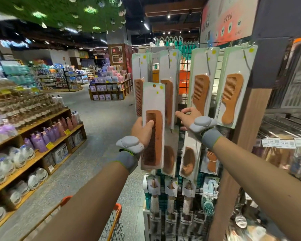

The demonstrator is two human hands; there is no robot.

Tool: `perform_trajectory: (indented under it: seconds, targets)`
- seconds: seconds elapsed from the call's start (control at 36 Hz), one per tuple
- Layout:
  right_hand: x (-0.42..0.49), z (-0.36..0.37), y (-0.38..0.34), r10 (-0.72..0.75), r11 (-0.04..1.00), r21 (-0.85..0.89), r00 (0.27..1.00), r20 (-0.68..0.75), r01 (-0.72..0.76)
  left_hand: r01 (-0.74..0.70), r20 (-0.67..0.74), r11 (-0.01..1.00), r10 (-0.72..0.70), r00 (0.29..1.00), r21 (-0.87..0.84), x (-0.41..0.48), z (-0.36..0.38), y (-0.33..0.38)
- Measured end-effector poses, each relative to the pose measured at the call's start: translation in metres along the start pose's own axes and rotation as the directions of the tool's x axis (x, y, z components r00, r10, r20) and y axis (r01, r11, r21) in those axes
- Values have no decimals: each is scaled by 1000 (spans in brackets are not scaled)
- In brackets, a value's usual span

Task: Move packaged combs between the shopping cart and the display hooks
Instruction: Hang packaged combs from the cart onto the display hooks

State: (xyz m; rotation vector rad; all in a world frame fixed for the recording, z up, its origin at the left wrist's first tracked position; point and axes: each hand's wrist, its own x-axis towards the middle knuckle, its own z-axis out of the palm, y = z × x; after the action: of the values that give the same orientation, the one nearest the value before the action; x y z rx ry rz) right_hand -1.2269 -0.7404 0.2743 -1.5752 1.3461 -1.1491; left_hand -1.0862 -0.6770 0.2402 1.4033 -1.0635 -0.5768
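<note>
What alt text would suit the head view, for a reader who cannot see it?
A person's left hand holds a packaged wooden comb upright before a wire display rack hung with similar comb packages. The right hand reaches to the lower end of one hanging package; an orange shopping cart stands below.

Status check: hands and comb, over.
Left hand grips a packaged comb, raised at the rack. Right hand at a hanging pack, lower edge, grip unclear. Nothing blocking.
</note>
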Motion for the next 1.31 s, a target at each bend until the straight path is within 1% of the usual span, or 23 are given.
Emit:
perform_trajectory:
  seconds: [0.08, 0.19, 0.31, 0.39, 0.5, 0.58, 0.67, 0.75, 0.83, 0.92, 1.03, 1.31]
  targets:
    - [-13, 3, 7, -6, 1000, 25, 999, 40, 5, -3, 18, 999, 3, 1000, -32, -2, 3, 2]
    - [-28, 9, 14, -21, 992, 128, 992, 123, 5, 5, 30, 996, -2, 1000, -95, -3, 4, 8]
    - [-38, 15, 12, -73, 995, 85, 979, 193, 58, -22, -8, 989, 21, 1000, -148, -2, 4, 19]
    - [-41, 19, 4, -87, 994, 85, 971, 225, 70, -66, -59, 989, 58, 997, -136, -1, 1, 29]
    - [-38, 21, -8, -184, 980, 111, 963, 197, 165, -131, -119, 986, 119, 986, -99, 4, -5, 41]
    - [-33, 27, -19, -244, 969, 68, 958, 152, 236, -145, -152, 988, 136, 979, -55, 11, -11, 44]
    - [-26, 31, -31, -265, 964, 43, 951, 160, 262, -153, -168, 988, 146, 975, -27, 18, -16, 47]
    - [-19, 33, -40, -301, 948, -59, 942, 150, 312, -126, -181, 992, 125, 976, 7, 21, -19, 46]
    - [-11, 36, -48, -297, 947, -81, 943, 153, 311, -118, -193, 993, 114, 975, -9, 26, -20, 47]
    - [-5, 40, -54, -278, 949, -103, 944, 175, 299, -122, -197, 992, 122, 973, 14, 30, -22, 47]
    - [1, 45, -60, -267, 955, -81, 944, 193, 286, -123, -230, 992, 129, 965, 41, 36, -24, 48]
    - [6, 48, -64, -240, 961, -80, 945, 223, 264, -128, -221, 989, 143, 965, 79, 45, -27, 47]
